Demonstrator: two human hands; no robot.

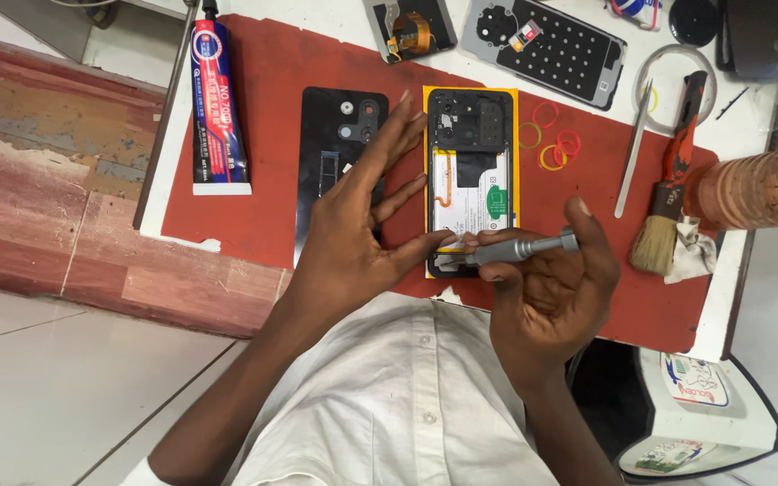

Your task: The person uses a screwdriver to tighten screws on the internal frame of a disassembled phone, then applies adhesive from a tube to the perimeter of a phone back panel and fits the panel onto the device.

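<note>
**Working the bottom screws on an opened phone**

Pinching a grey screwdriver point(520, 249) between thumb and fingertips, the right hand point(547, 288) holds it almost flat, tip pointing left into the lower edge of the phone point(470, 175). I can't see the tip itself, since it sits under the left thumb. The left hand point(353, 229) is spread wide: thumb pressed on the phone's bottom edge right by the driver tip, the other fingers fanned out over the gap between the phone and the black back cover point(339, 171) lying just to its left.

My read is that this is the screw stage at the bottom end of the phone, with the left hand pinning the body so it doesn't skate around. The next move probably wants the driver tilted up more so it seats square, with light pressure, since those heads strip easily.

The phone lies open, battery and camera frame showing, in the middle of a red mat point(272, 90), just ahead of both hands and touching the left thumb. Farther out: a glue tube point(218, 108) at the mat's left, coloured rubber bands point(556, 144) right of the phone, tweezers point(632, 148) and a brush point(673, 193) beyond those, and more phone parts point(547, 45) along the top.
</note>
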